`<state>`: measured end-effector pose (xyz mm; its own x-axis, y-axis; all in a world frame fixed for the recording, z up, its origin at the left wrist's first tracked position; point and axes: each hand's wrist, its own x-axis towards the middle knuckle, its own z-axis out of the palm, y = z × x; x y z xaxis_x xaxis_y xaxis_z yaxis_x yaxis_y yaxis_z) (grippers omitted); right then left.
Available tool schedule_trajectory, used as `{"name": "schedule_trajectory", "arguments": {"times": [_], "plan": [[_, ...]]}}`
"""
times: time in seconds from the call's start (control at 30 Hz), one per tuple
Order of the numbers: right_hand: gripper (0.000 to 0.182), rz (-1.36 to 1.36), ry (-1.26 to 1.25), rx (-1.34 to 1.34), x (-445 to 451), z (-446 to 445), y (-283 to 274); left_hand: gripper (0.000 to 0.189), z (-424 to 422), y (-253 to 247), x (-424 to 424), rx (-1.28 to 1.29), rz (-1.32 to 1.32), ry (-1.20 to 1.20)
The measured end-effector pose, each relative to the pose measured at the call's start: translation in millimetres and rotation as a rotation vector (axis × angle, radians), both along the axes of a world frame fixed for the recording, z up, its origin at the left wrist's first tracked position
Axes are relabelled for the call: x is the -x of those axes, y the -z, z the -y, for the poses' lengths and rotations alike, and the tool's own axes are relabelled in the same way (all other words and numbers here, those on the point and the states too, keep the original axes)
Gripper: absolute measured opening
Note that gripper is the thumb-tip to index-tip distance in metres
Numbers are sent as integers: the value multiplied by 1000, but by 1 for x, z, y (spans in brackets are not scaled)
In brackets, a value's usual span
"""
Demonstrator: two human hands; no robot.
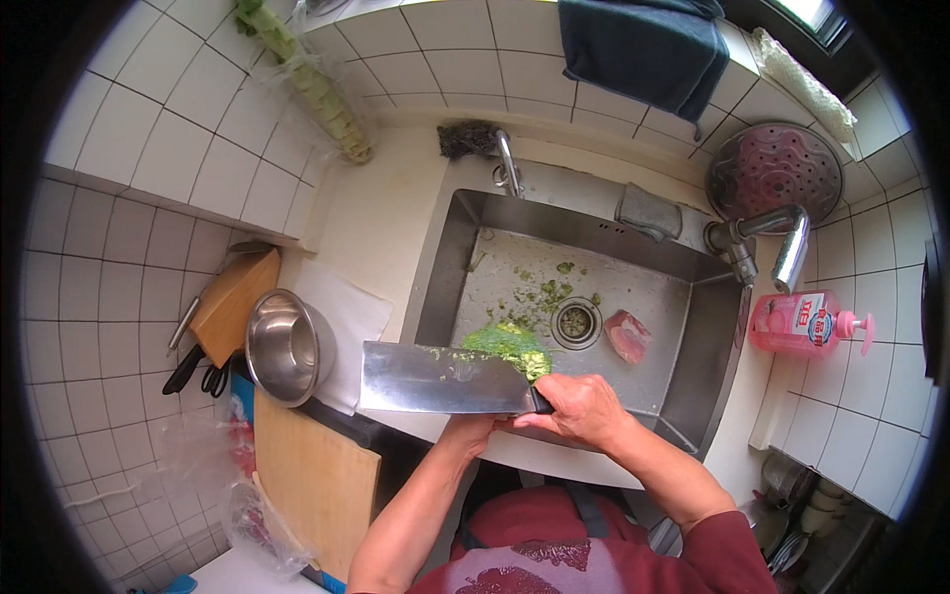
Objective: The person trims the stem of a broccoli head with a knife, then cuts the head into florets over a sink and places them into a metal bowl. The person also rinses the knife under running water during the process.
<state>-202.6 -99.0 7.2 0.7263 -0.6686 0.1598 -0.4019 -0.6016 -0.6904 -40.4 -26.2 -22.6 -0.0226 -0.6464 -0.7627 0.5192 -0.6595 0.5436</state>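
My right hand grips the black handle of a Chinese cleaver. Its broad steel blade points left across the sink's near edge, with green crumbs stuck along its upper edge. Just beyond the blade is a broccoli head, cut pale at its right side. My left hand reaches under the cleaver and holds the broccoli up from below; its fingers are mostly hidden by the blade. Green broccoli bits lie scattered on the floor of the stainless steel sink.
A pink-and-white piece, perhaps meat, lies right of the drain. Left stand a steel bowl, a knife block and a wooden board. A faucet and pink soap bottle are at right.
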Motion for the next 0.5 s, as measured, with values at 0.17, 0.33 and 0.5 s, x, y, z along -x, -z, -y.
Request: {"name": "schedule_trajectory", "arguments": {"times": [0.17,0.33,0.5], "plan": [[47,-35,8,28,-2,1,4,17,5,-9,3,-22,2,20],[48,-89,-5,-25,-2,4,8,24,4,-7,6,-57,31,-5],[47,-160,-37,-91,6,12,12,32,0,-1,2,-92,120,-51]]}}
